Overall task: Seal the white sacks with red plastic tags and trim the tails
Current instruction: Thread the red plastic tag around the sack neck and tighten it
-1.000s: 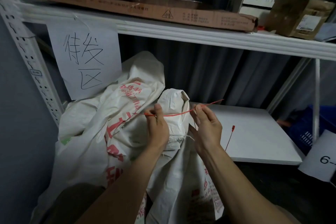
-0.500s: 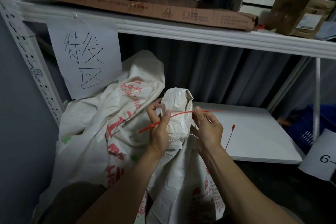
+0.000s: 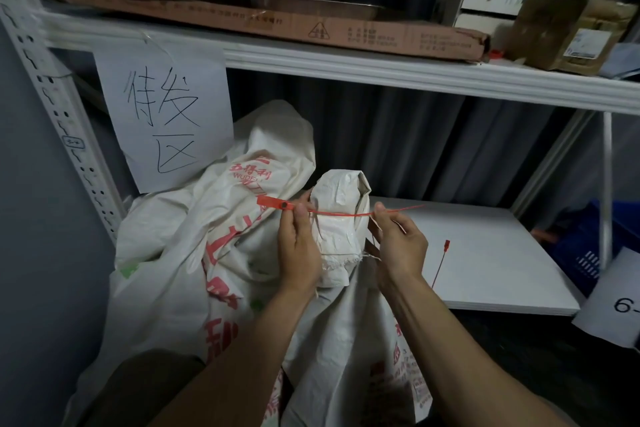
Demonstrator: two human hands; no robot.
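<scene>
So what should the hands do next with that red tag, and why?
Probably bend the tail of the red tag round behind the bunched neck of the white sack and poke its tip into the lock hole. The tag only lies straight across the neck's front, left hand pinching the head end, right hand pinching the tail, so no loop is closed yet.

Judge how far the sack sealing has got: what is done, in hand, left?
Done: the sack is gathered at the neck. In hand: the left hand pinches the red tag by its head, the right hand by its tail, strap stretched across the neck. Left: closing the loop, trimming the tail. A spare tag lies on the white board.
</scene>
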